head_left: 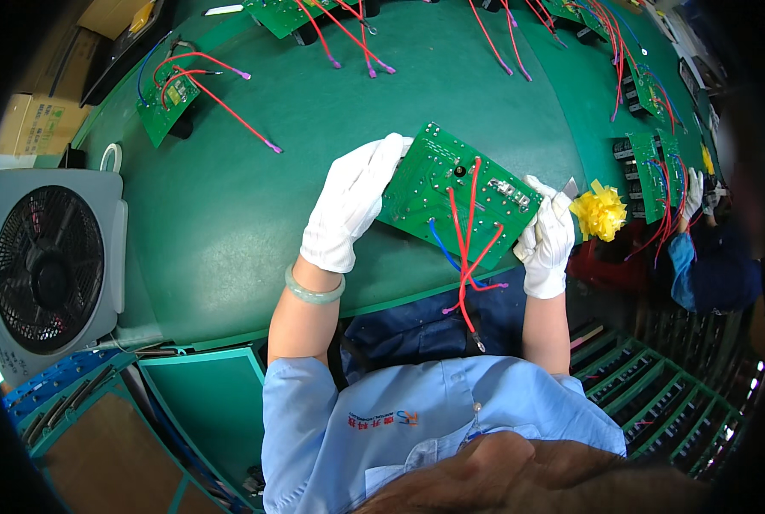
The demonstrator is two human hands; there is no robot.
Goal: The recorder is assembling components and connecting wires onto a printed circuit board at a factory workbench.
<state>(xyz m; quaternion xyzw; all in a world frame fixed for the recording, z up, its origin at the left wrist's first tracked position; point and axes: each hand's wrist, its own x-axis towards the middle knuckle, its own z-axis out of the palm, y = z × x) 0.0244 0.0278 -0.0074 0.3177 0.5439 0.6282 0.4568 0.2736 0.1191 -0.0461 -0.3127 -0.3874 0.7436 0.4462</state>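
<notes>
A green circuit board [451, 193] with solder points, several red wires [463, 231] and a blue wire [441, 241] is held up over the table, tilted. My left hand [354, 199], in a white glove, grips its left edge. My right hand [547, 236], also gloved, is closed on the right edge. A flat grey metal piece [570, 188] pokes out by the right fingers; whether that hand holds it I cannot tell. Beside it is a yellow ruffled bunch [601, 211]. The wires hang down toward my lap, one ending in a ring terminal [482, 346].
Another wired board [166, 107] lies on the green table [254, 197] at the far left, with more boards [281, 14] along the back and right. A grey box fan [53, 257] stands left. At right, a co-worker's gloved hand [695, 193] is near boards [650, 176]; a green rack [656, 385] stands lower right.
</notes>
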